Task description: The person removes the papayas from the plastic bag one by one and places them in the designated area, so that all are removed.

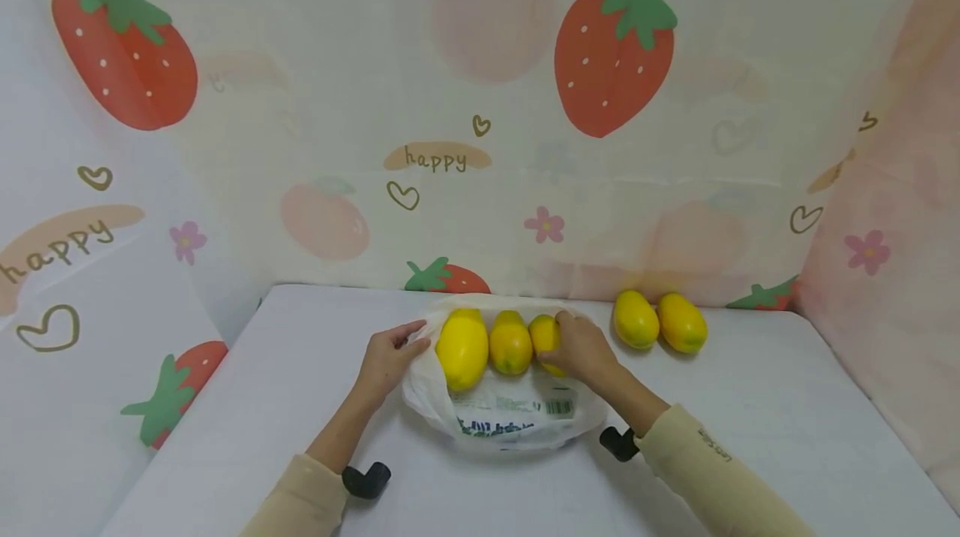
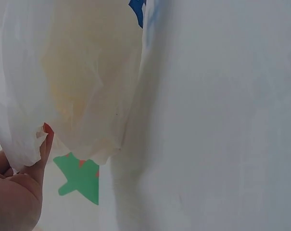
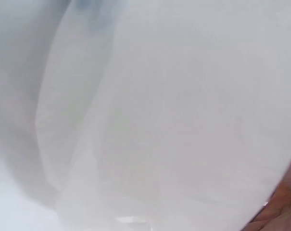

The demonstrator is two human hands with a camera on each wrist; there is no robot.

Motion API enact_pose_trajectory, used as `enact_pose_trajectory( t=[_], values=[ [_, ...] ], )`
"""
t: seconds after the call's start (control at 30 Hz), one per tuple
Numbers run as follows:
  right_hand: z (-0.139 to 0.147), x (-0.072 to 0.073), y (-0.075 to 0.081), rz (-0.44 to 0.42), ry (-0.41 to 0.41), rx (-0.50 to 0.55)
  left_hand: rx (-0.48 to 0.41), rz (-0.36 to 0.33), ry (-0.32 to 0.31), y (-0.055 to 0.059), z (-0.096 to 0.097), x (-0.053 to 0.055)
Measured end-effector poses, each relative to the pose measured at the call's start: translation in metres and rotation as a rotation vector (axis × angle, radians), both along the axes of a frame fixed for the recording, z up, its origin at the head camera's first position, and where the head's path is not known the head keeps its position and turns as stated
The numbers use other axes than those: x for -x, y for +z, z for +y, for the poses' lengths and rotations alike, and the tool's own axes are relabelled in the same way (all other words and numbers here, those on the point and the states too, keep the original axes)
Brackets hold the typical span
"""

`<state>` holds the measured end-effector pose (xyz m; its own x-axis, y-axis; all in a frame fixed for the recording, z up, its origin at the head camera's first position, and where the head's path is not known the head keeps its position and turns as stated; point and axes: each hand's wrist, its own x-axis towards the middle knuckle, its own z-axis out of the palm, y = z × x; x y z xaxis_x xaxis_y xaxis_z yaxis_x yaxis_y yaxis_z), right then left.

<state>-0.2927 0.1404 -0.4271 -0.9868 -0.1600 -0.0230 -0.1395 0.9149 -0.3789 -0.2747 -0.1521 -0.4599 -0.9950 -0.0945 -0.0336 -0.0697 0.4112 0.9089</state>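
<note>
Three yellow fruits [image 1: 511, 343] sit inside white plastic bag [image 1: 517, 442] on desk [image 1: 750, 429]. Right hand [image 1: 588, 347] grasps rightmost fruit [image 1: 543, 333]; left hand [image 1: 386, 366] pinches bag's left edge. Two more fruits [image 1: 682, 323] lie side by side, right of bag. Work seems partway: three in, two out; direction unclear.

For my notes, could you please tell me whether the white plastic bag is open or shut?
The bag is open: the head view shows yellow fruits inside its mouth, and the left hand holds its rim.
</note>
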Motion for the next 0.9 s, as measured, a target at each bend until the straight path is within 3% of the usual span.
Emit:
enact_pose_trajectory(
  t=[0.9],
  values=[
    [0.009,-0.013,0.014,-0.02,0.024,0.056,-0.017,0.002,0.005,0.001,-0.001,-0.002]
  ],
)
